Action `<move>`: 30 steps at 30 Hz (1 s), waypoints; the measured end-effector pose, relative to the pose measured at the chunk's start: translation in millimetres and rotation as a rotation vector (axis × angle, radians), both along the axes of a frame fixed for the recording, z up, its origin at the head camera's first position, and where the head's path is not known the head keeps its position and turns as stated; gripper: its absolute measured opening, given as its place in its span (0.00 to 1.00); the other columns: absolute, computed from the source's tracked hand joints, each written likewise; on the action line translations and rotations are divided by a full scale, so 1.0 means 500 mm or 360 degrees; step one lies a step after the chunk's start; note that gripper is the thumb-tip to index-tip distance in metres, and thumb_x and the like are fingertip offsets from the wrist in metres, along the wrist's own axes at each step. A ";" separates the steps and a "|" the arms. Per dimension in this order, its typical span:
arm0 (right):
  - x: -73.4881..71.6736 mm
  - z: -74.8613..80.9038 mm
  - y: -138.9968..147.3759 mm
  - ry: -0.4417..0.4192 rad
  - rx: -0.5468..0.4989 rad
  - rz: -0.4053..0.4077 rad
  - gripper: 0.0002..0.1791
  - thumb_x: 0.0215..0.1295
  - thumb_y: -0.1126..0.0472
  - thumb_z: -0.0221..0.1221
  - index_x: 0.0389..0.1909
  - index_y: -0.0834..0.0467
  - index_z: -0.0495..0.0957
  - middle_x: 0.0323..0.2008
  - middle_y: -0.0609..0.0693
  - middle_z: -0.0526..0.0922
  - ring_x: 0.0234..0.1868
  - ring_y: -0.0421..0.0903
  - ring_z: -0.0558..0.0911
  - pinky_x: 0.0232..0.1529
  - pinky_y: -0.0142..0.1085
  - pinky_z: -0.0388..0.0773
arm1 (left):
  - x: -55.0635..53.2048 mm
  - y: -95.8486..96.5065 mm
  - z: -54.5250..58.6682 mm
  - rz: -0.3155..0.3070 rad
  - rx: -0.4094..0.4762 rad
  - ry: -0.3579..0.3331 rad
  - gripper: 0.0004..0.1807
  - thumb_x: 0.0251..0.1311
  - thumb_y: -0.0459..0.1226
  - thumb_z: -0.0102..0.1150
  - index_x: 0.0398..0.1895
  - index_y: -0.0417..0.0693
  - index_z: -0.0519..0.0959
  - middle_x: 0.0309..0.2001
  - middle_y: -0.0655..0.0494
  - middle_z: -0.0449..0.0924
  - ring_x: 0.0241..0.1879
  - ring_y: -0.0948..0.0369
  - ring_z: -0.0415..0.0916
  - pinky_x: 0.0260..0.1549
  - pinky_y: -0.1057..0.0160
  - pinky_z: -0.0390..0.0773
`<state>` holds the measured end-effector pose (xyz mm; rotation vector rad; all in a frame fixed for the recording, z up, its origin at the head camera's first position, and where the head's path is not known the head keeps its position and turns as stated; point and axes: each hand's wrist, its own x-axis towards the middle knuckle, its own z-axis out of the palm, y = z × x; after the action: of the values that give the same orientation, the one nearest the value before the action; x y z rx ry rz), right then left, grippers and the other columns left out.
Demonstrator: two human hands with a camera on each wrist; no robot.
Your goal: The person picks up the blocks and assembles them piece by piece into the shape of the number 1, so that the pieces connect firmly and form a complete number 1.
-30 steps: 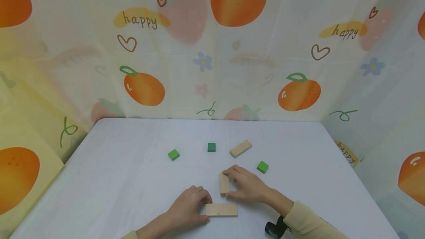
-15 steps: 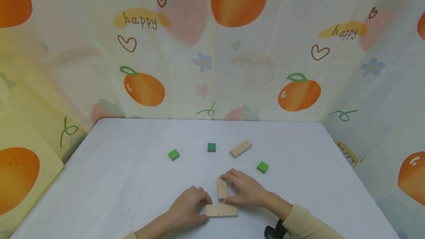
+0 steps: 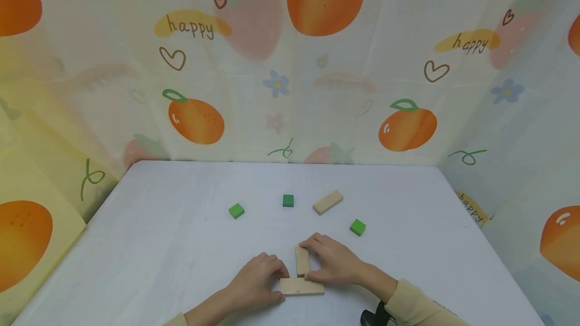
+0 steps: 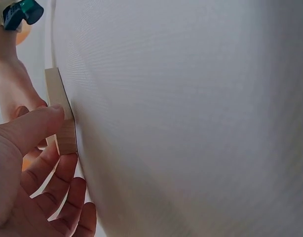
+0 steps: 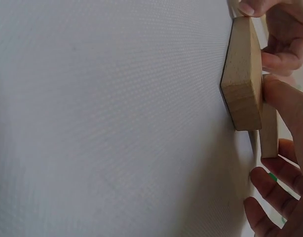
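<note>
A plain wooden block (image 3: pixel 301 287) lies crosswise on the white table in front of me. My left hand (image 3: pixel 255 281) pinches its left end, thumb on the near side and fingers on the far side; the left wrist view shows that end of the block (image 4: pixel 67 137) up close. A second wooden block (image 3: pixel 302 260) points away from me, its near end right at the far long side of the first. My right hand (image 3: pixel 337 261) grips this second block by its ends, thumb at the near one. The right wrist view shows both, with the crosswise block (image 5: pixel 242 74) in front.
Farther back on the table (image 3: pixel 181 225) lie a light green cube (image 3: pixel 236 211), a dark green cube (image 3: pixel 288 200) and another wooden block (image 3: pixel 328 202) set at a slant. One more green cube (image 3: pixel 357 227) is beyond the right hand. A fruit-printed curtain (image 3: pixel 290 89) surrounds the table.
My right hand has drawn the second block toward me and slightly left, bringing its near end up to the crosswise block. The left hand and its block have stayed in place.
</note>
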<state>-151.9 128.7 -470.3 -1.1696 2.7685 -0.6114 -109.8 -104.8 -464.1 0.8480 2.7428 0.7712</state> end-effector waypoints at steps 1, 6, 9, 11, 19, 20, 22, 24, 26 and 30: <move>0.000 0.000 0.000 -0.0007 0.0007 -0.0003 0.32 0.51 0.43 0.63 0.56 0.52 0.70 0.49 0.43 0.73 0.47 0.37 0.73 0.48 0.33 0.73 | 0.000 0.000 0.000 0.0000 0.0001 -0.0006 0.16 0.37 0.43 0.72 0.32 0.60 0.77 0.30 0.75 0.72 0.31 0.72 0.61 0.33 0.70 0.67; 0.003 0.000 -0.002 -0.0021 0.0025 -0.0011 0.32 0.51 0.42 0.62 0.56 0.52 0.70 0.50 0.43 0.74 0.48 0.38 0.73 0.49 0.34 0.72 | -0.001 0.001 0.001 0.0000 0.0011 -0.0020 0.16 0.37 0.42 0.72 0.32 0.60 0.77 0.30 0.75 0.72 0.31 0.72 0.62 0.33 0.70 0.67; 0.005 0.000 -0.001 -0.0024 0.0028 -0.0017 0.32 0.51 0.42 0.62 0.56 0.51 0.70 0.50 0.43 0.74 0.48 0.38 0.73 0.49 0.35 0.72 | -0.001 0.001 0.000 0.0001 0.0018 -0.0031 0.16 0.38 0.42 0.72 0.32 0.60 0.78 0.31 0.74 0.72 0.31 0.72 0.62 0.33 0.70 0.67; 0.006 -0.001 -0.001 -0.0024 0.0029 -0.0018 0.32 0.52 0.42 0.62 0.56 0.51 0.70 0.50 0.43 0.74 0.48 0.38 0.73 0.48 0.35 0.72 | 0.000 0.001 0.000 0.0003 0.0025 -0.0038 0.16 0.38 0.42 0.72 0.32 0.60 0.78 0.31 0.74 0.72 0.31 0.72 0.62 0.33 0.70 0.67; 0.004 -0.003 -0.001 0.0001 0.0029 0.0003 0.31 0.52 0.42 0.62 0.56 0.51 0.70 0.49 0.43 0.74 0.47 0.38 0.73 0.48 0.34 0.72 | -0.001 0.000 -0.002 0.0000 0.0033 -0.0031 0.15 0.38 0.42 0.72 0.31 0.60 0.77 0.30 0.75 0.72 0.31 0.72 0.62 0.33 0.70 0.67; 0.004 -0.003 -0.001 0.0000 0.0026 0.0006 0.31 0.52 0.42 0.62 0.56 0.51 0.70 0.49 0.43 0.74 0.47 0.38 0.73 0.48 0.34 0.72 | -0.001 0.000 -0.003 -0.0001 0.0033 -0.0028 0.16 0.38 0.42 0.72 0.31 0.60 0.77 0.30 0.75 0.72 0.31 0.72 0.62 0.33 0.70 0.67; 0.004 -0.003 -0.001 0.0000 0.0024 0.0009 0.31 0.52 0.42 0.62 0.56 0.51 0.70 0.49 0.42 0.74 0.47 0.38 0.73 0.48 0.34 0.72 | -0.002 -0.001 -0.003 -0.0003 0.0034 -0.0022 0.16 0.37 0.42 0.73 0.31 0.60 0.77 0.30 0.75 0.72 0.31 0.72 0.62 0.33 0.70 0.67; 0.003 -0.003 0.000 -0.0006 0.0021 0.0009 0.31 0.52 0.42 0.61 0.56 0.51 0.70 0.49 0.42 0.74 0.47 0.38 0.73 0.48 0.34 0.72 | -0.002 -0.001 -0.003 -0.0004 0.0036 -0.0015 0.16 0.37 0.42 0.73 0.31 0.60 0.77 0.30 0.75 0.72 0.31 0.72 0.62 0.33 0.70 0.67; 0.003 -0.003 0.000 -0.0009 0.0015 0.0009 0.31 0.52 0.43 0.61 0.56 0.51 0.70 0.49 0.42 0.74 0.47 0.38 0.72 0.48 0.34 0.72 | -0.002 -0.001 -0.002 -0.0005 0.0035 -0.0008 0.16 0.37 0.42 0.73 0.31 0.61 0.77 0.30 0.75 0.72 0.31 0.72 0.62 0.33 0.70 0.66; 0.002 -0.004 0.000 -0.0001 -0.0001 0.0013 0.30 0.52 0.44 0.62 0.55 0.52 0.71 0.49 0.42 0.74 0.47 0.38 0.72 0.48 0.35 0.72 | 0.000 -0.001 0.000 -0.0005 0.0036 0.0003 0.16 0.37 0.42 0.72 0.31 0.60 0.77 0.30 0.75 0.72 0.31 0.72 0.61 0.33 0.70 0.66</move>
<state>-150.8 128.7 -472.1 -1.1796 2.7617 -0.6119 -109.9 -105.6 -464.0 0.8578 2.7388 0.8027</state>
